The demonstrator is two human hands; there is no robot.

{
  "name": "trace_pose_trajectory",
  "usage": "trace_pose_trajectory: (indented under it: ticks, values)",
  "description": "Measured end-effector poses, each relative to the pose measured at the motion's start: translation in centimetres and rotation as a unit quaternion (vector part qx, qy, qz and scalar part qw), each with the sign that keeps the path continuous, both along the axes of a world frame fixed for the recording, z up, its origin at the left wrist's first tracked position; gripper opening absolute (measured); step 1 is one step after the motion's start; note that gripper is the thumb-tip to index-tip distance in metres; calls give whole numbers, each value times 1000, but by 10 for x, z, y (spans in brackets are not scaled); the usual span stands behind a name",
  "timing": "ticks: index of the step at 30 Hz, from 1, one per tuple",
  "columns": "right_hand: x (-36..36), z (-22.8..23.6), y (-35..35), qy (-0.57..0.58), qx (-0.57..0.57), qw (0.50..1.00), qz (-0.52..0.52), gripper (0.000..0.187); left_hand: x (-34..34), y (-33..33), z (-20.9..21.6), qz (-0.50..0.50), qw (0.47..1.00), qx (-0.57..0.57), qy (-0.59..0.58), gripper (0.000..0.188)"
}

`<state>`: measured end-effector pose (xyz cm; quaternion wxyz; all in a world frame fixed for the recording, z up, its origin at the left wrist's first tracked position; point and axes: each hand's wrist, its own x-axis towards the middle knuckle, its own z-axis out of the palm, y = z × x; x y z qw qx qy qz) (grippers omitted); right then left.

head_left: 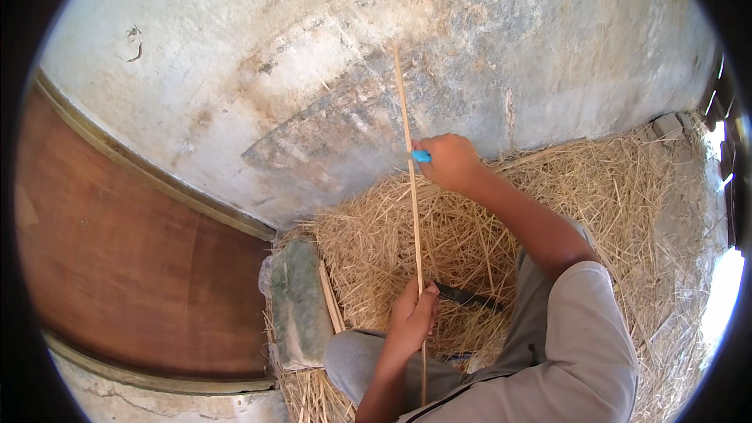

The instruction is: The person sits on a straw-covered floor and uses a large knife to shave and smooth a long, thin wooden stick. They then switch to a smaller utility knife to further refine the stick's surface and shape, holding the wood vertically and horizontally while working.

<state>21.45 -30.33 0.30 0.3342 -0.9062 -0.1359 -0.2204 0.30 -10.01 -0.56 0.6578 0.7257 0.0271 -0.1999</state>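
A long, thin pale strip (414, 211), looking like split bamboo or wood, runs nearly upright from before the wall down past my lap. My left hand (412, 317) is closed around its lower part, close to my knees. Higher up, my right hand (448, 161) is stretched forward with its fingers curled round a small bright-blue object (421, 156), which meets the strip. Most of that blue object is hidden in the fist, so its kind does not show. A dark, flat, blade-like tool (468, 296) lies beside my left hand; its end near the hand is partly covered.
Loose straw (611, 188) covers the ground around my legs. A greenish stone block (296, 305) stands at left, with several pale strips (331, 298) beside it. Ahead rises a stained wall (313, 70); a brown wooden panel (141, 251) is at far left. Bricks (668, 127) sit at far right.
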Motion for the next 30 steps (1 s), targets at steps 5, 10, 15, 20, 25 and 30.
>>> trace_pose_trajectory:
  ticks: [5, 10, 15, 20, 25, 30]
  values:
    - [-7, 3, 5, 31, -113, 993, -1, 38, 3, -18, -9, 66, 983, 128, -112, 23]
    - [-13, -5, 14, 67, -165, 984, 7, 47, -3, -16, -20, 83, 954, 235, -169, 28]
    - [-1, -19, 24, 71, -198, 976, -51, 50, -6, -11, -34, 72, 942, 281, -170, 28]
    - [9, -19, 17, 74, -191, 978, -37, 50, -10, -11, -28, 59, 930, 295, -213, 23]
    - [28, -26, -2, 93, -204, 969, -102, 48, -18, -11, -29, 20, 931, 334, -148, 23]
    - [38, -27, -26, 106, -208, 963, -135, 44, -33, -13, -31, -1, 927, 356, -118, 26]
